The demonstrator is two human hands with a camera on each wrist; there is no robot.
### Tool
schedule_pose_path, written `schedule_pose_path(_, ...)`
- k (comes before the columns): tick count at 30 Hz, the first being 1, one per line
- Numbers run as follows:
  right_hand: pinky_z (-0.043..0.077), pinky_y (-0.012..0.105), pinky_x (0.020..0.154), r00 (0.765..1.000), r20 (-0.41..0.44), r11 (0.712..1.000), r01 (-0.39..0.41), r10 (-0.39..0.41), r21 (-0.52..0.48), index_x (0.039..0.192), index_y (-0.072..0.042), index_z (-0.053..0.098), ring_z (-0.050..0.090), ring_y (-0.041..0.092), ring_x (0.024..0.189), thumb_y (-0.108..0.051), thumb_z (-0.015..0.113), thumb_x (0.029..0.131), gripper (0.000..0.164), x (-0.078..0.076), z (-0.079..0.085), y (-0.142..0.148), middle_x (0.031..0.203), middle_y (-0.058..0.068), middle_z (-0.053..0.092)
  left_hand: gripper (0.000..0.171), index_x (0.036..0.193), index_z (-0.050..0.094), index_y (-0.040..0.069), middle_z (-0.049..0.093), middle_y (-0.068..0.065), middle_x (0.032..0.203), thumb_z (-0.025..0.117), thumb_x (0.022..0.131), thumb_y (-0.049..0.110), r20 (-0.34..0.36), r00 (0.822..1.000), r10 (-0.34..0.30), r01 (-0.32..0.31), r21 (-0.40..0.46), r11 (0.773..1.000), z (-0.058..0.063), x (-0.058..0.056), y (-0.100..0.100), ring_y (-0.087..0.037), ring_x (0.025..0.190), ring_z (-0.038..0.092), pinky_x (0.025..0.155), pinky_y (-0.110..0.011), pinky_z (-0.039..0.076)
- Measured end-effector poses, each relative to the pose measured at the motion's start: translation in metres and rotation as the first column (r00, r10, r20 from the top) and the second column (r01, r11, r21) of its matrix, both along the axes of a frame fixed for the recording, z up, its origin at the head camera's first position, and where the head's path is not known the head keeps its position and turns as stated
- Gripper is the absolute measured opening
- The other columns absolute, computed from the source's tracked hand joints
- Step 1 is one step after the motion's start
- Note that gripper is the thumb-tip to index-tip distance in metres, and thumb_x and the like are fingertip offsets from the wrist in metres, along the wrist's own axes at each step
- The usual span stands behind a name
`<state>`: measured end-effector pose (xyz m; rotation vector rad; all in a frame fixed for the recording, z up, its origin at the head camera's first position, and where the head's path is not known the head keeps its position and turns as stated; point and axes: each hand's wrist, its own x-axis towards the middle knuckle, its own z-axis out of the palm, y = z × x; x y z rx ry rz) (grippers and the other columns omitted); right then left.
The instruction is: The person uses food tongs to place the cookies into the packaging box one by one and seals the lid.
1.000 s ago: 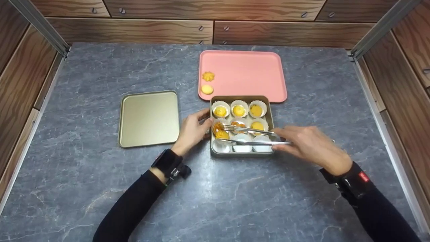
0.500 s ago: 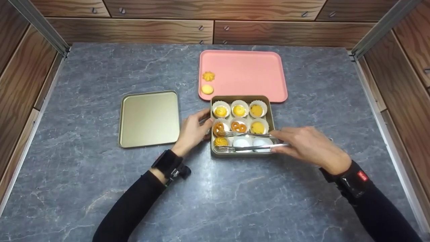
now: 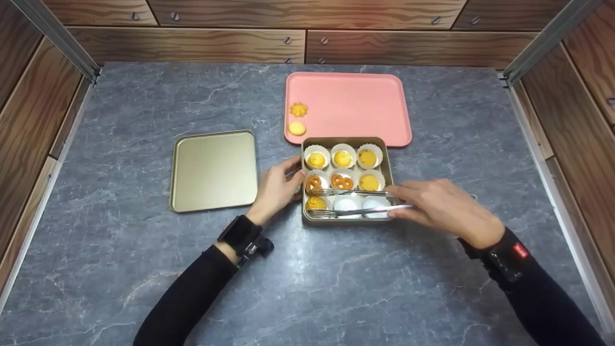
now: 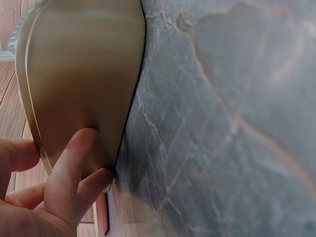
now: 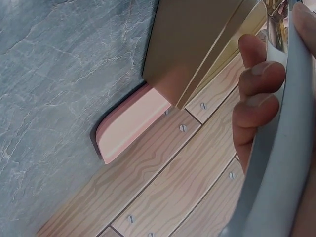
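Observation:
My left hand (image 3: 277, 185) rests its fingertips against the left wall of a gold square tin (image 3: 347, 221); in the left wrist view one fingertip is up at its rim. My right hand (image 3: 439, 209) holds metal tongs (image 3: 370, 210) with fork-shaped ends, lying low across the tin's front row. The spread tips stand either side of a swirled yellow cookie (image 3: 315, 203) in the front left paper cup. Pretzel-shaped cookies (image 3: 342, 181) and round yellow cookies (image 3: 367, 157) fill the two rows behind. Two white paper cups (image 3: 346, 203) at the front hold no cookie.
A pink tray (image 3: 358, 105) stands behind the tin, bearing a flower-shaped cookie (image 3: 298, 109) and a round pale cookie (image 3: 297, 128) at its left end. The gold lid (image 3: 214, 172) lies left of my left hand. Wood-patterned panels (image 3: 192, 44) border the grey marbled table (image 3: 192, 105).
The tongs lowered the swirled cookie into the front left cup and then spread apart around it. Since half a second ago almost nothing has moved. My left hand stays at the tin.

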<state>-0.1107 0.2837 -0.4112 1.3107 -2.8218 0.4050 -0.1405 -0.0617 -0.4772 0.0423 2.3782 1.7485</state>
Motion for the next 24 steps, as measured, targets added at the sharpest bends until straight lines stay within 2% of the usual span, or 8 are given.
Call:
schedule_pose_path(5, 0.059, 0.032, 0.063, 1.000, 0.016, 1.000, 0.000, 0.000, -0.003, 0.127, -0.010, 0.073, 0.067, 0.009, 0.074, -0.040, 0.075, 0.095, 0.043, 0.0001, 0.0045, 0.0030, 0.101, -0.001, 0.074, 0.052, 0.151, 0.050, 0.004, 0.057, -0.021, 0.147, 0.064, 0.103, 0.017, -0.002, 1.000, -0.001, 0.001, -0.001, 1.000, 0.0003, 0.0002, 0.0004, -0.027, 0.105, 0.073, 0.065, -0.029, 0.064)
schedule_pose_path(11, 0.062, 0.037, 0.069, 1.000, 0.025, 1.000, -0.007, 0.006, 0.030, 0.128, -0.009, 0.073, 0.073, 0.018, 0.083, -0.043, 0.075, 0.094, 0.047, -0.0009, 0.0039, 0.0011, 0.106, 0.003, 0.075, 0.052, 0.151, 0.050, 0.004, 0.058, -0.021, 0.146, 0.064, 0.103, 0.017, -0.003, 1.000, -0.001, 0.001, -0.002, 1.000, -0.0005, 0.0004, 0.0008, -0.025, 0.103, 0.073, 0.065, -0.030, 0.064)
schedule_pose_path(19, 0.059, 0.034, 0.061, 1.000, 0.011, 0.999, -0.002, 0.002, 0.050, 0.128, -0.005, 0.072, 0.065, 0.012, 0.070, -0.041, 0.076, 0.094, 0.049, -0.0008, 0.0024, -0.0002, 0.098, 0.004, 0.073, 0.052, 0.151, 0.050, 0.002, 0.057, -0.021, 0.147, 0.063, 0.103, 0.016, -0.012, 1.000, -0.005, 0.005, 0.008, 1.000, -0.0008, 0.0005, 0.0003, -0.026, 0.105, 0.073, 0.066, -0.029, 0.064)
schedule_pose_path(24, 0.058, 0.032, 0.062, 1.000, 0.025, 1.000, -0.002, 0.002, 0.014, 0.126, -0.004, 0.072, 0.063, 0.009, 0.071, -0.038, 0.076, 0.094, 0.046, -0.0021, 0.0019, 0.0015, 0.097, 0.003, 0.073, 0.052, 0.151, 0.051, 0.003, 0.056, -0.020, 0.147, 0.063, 0.103, 0.018, -0.016, 1.000, -0.006, 0.006, -0.005, 1.000, -0.0003, 0.0011, -0.0001, -0.028, 0.109, 0.072, 0.067, -0.028, 0.063)
